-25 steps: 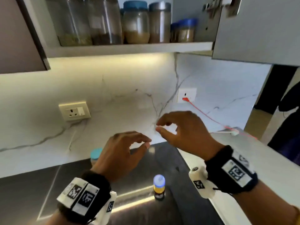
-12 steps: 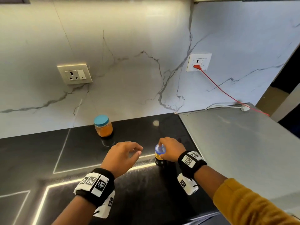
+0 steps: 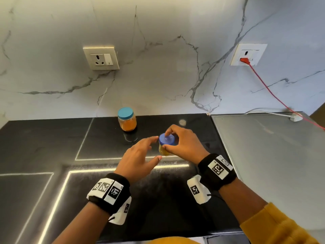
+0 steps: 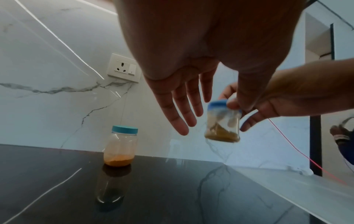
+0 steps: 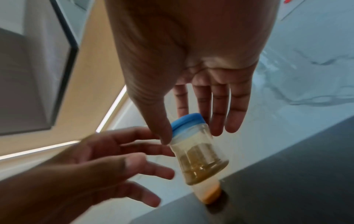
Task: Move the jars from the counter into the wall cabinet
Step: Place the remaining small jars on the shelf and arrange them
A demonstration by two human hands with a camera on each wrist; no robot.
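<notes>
Right hand (image 3: 184, 143) pinching blue-lidded jar (image 3: 165, 144) by its lid, thumb one side, fingers the other — lifted clear of black counter (image 3: 44, 141). Left hand (image 3: 139, 159) just beside it, fingers spread, holding nothing. 1 teal-lidded jar (image 3: 127, 119) upright on counter near marble wall (image 3: 158, 67) — well behind both hands.

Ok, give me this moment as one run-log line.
right hand: pinches blue-lid jar by lid, lifted off counter | left hand: open beside it | teal-lid jar: on counter
</notes>
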